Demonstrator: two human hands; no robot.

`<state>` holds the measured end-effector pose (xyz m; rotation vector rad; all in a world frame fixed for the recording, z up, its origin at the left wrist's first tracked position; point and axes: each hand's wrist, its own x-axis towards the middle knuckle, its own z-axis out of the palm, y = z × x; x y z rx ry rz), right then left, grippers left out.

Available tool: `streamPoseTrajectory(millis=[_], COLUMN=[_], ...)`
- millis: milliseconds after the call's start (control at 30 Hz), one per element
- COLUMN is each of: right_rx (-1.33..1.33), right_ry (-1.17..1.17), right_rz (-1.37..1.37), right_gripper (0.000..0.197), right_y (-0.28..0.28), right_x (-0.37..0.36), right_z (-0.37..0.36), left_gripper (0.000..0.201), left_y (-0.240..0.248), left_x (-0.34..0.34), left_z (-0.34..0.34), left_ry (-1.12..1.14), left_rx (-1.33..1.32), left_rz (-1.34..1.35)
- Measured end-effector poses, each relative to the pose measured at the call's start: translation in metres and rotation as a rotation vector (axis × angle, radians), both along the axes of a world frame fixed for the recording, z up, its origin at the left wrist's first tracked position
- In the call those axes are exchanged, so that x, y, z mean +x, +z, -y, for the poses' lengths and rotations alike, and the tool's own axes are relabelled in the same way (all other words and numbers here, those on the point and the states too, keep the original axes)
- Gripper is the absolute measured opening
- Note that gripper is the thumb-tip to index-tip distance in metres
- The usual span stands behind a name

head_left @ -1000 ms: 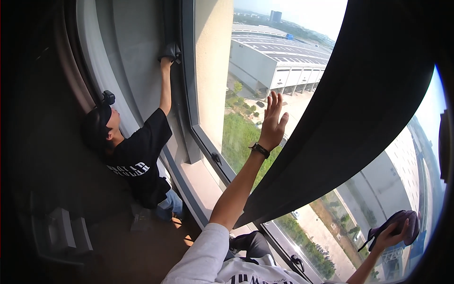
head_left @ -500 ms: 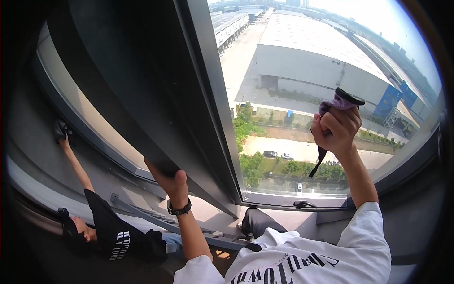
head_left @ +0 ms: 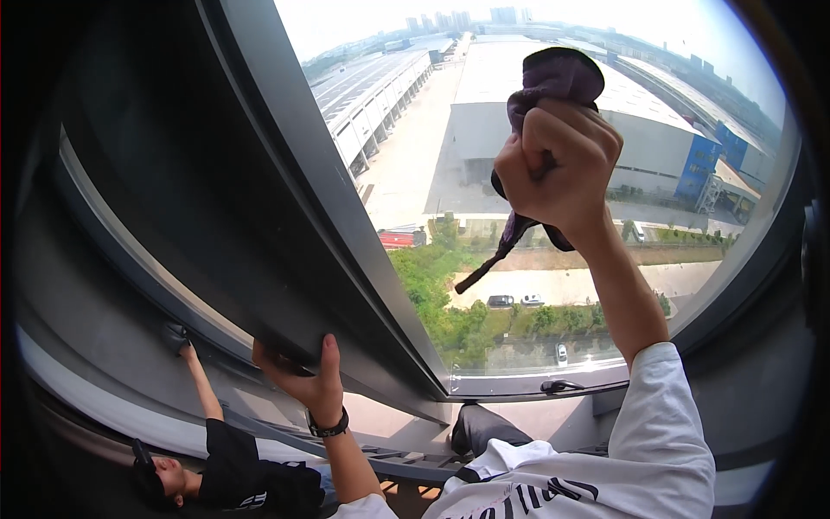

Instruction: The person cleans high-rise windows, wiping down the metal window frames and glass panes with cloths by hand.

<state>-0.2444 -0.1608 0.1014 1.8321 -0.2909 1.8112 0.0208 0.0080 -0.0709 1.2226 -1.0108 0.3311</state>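
My right hand is raised in front of the window glass, its fingers closed round a crumpled dark purple cloth. The cloth bunches above the knuckles, and a thin twisted end hangs below the fist. Whether the cloth touches the glass I cannot tell. Lower and to the left, my left hand grips the edge of a wide dark post, thumb on the near side. Some of its fingers are hidden behind that edge. A dark band circles my left wrist.
Along the window's lower frame sits a black handle. At the lower left another person in a black shirt reaches up to the wall with a dark cloth. A railing runs beneath my left arm. Buildings, trees and cars show outside.
My right hand has moved up and to the left across the window with the cloth. My left hand still holds the post. The view has shifted, and the other person appears lower and further right.
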Motion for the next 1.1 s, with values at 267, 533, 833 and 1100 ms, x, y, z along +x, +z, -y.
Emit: streamPoseTrajectory(millis=[267,533,833,1100], right_rx=[0.096,0.237,0.646,1.021], right_ry=[0.140,0.165,0.240,0.431], right_rz=[-0.325,-0.199,-0.014,-0.091], right_gripper=[0.016,0.021,0.019,0.021], right_y=[-0.131,-0.095,-0.012,-0.105], right_x=[0.031,0.092,0.109,0.109], right_z=[-0.012,-0.022,-0.046,-0.056], left_gripper=[0.081,0.086,0.084,0.076], left_y=[0.008,0.004,0.000,0.010], left_x=[-0.002,0.000,0.006,0.003], left_z=[-0.004,0.004,0.000,-0.011], left_ry=[-0.045,-0.109,-0.123,-0.171], left_rx=[0.031,-0.010,-0.029,-0.026], left_rz=[-0.039,-0.023,-0.053,0.026])
